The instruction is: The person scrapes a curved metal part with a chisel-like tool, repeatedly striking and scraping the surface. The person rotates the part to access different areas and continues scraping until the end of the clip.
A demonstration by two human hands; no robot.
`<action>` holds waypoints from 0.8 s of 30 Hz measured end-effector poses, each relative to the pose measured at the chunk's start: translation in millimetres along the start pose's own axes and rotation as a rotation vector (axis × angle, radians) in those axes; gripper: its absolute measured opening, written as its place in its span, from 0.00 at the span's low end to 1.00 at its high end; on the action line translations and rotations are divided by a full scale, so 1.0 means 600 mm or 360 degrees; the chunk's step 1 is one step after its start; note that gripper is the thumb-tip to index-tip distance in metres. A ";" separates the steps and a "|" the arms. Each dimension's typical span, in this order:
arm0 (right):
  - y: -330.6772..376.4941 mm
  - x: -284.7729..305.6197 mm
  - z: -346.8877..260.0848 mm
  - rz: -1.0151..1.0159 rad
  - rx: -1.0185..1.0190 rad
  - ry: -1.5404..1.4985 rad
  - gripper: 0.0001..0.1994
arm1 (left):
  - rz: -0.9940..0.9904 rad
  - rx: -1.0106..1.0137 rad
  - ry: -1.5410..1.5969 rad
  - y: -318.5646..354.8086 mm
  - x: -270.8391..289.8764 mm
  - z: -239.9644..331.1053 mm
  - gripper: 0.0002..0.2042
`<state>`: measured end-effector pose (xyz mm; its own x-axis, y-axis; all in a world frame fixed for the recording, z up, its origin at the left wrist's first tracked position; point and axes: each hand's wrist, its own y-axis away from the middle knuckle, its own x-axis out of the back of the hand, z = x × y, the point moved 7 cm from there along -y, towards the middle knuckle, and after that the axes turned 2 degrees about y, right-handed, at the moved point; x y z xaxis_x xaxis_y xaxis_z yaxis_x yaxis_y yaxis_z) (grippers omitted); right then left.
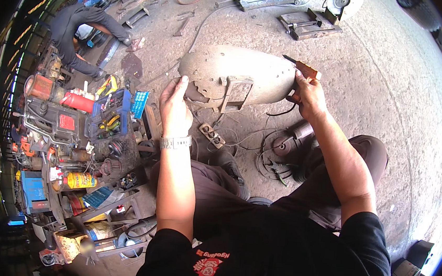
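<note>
— Where's the rusty grey rounded metal tank [237,73]?
— On the concrete floor [392,100], long axis crosswise to you. Your left hand [175,107] rests loosely open at its left end; your right hand [307,93], fingers closed round an orange-handled tool [306,68], presses the right end.

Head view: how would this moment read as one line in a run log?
left hand: resting on metal tank end | right hand: gripping orange-handled tool at tank's other end | tank: lying on concrete floor

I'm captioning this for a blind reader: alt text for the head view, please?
A seated person steadies a rusty metal tank on a concrete floor, left hand at its torn end, right hand holding an orange-handled tool against it.
</note>
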<state>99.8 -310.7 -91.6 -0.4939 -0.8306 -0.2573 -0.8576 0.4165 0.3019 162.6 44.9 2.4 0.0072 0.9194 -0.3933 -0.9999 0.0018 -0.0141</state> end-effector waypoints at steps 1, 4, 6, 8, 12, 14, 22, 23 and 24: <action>0.000 0.001 -0.001 -0.0002 0.0007 0.0037 0.15 | 0.0004 0.0020 -0.0015 0.000 0.001 -0.003 0.10; -0.001 0.003 -0.003 -0.0023 -0.0016 0.0128 0.13 | 0.0043 0.0071 -0.0057 -0.003 0.005 -0.011 0.10; 0.002 0.005 -0.001 -0.0048 -0.0090 0.0168 0.11 | 0.0105 0.0103 -0.0076 -0.005 0.005 -0.015 0.09; 0.001 0.010 -0.004 -0.0016 -0.0091 0.0206 0.11 | 0.0110 0.0083 -0.0085 0.001 -0.004 -0.011 0.09; 0.002 0.025 -0.025 0.0186 -0.0067 0.0500 0.12 | 0.0167 0.0136 -0.0714 -0.005 0.013 -0.019 0.08; -0.009 0.030 -0.020 0.0169 -0.0068 0.0425 0.13 | 0.0194 0.0121 -0.0625 -0.019 0.036 -0.044 0.09; -0.021 0.047 -0.019 0.0143 -0.0034 0.0306 0.15 | 0.0038 0.0359 -0.0798 -0.021 0.037 -0.058 0.12; -0.023 0.047 -0.020 0.0136 -0.0027 0.0295 0.15 | -0.0002 0.0281 -0.0919 -0.030 0.045 -0.063 0.11; -0.019 0.042 -0.022 0.0126 -0.0024 0.0286 0.15 | -0.0039 0.0205 -0.1041 -0.035 0.051 -0.063 0.11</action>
<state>99.1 -341.5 -89.5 -0.5252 -0.8485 -0.0644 -0.8141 0.4789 0.3285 184.2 58.2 -44.0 0.0615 0.9676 0.2451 -0.9933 0.0352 0.1100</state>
